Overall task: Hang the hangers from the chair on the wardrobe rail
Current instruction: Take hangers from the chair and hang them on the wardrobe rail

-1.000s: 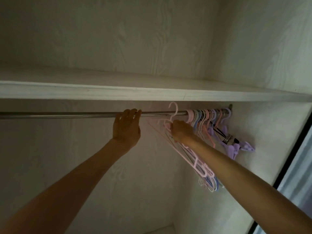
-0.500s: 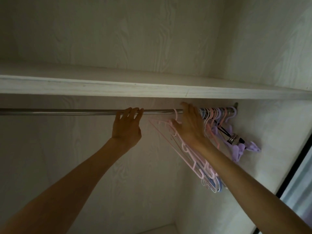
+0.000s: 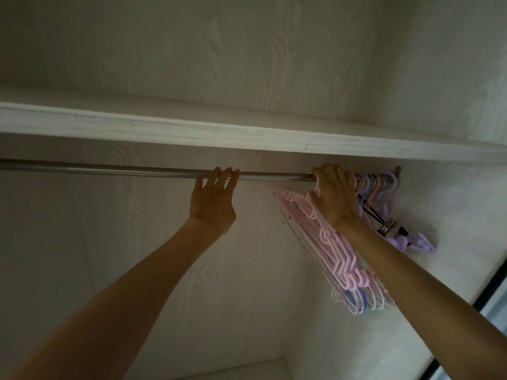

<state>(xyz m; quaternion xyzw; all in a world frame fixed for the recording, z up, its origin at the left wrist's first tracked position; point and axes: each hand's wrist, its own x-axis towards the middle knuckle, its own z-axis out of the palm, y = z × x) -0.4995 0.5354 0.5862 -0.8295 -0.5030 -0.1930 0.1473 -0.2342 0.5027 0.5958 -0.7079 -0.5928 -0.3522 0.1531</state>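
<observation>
Long steel wardrobe rail [image 3: 123, 170] running under white shelf [image 3: 164, 127]. Bunch of pink, white and blue plastic hangers [image 3: 337, 256] hanging at rail's right end. My right hand [image 3: 333, 194] gripping hooks, seating them. My left hand [image 3: 212, 200] relaxed, fingertips resting on rail, steadying me.

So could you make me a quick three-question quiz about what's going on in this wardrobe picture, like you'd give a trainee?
1. True or false: the left hand holds a hanger.
2. Where on the rail do the hangers already hang? A) left end B) middle C) right end
3. Fill in: the right hand grips the pink hanger up at the ____.

Key:
1. False; its fingertips rest on the rail and it holds nothing.
2. C
3. rail; just left of the bunch already hung, under the shelf.
</observation>
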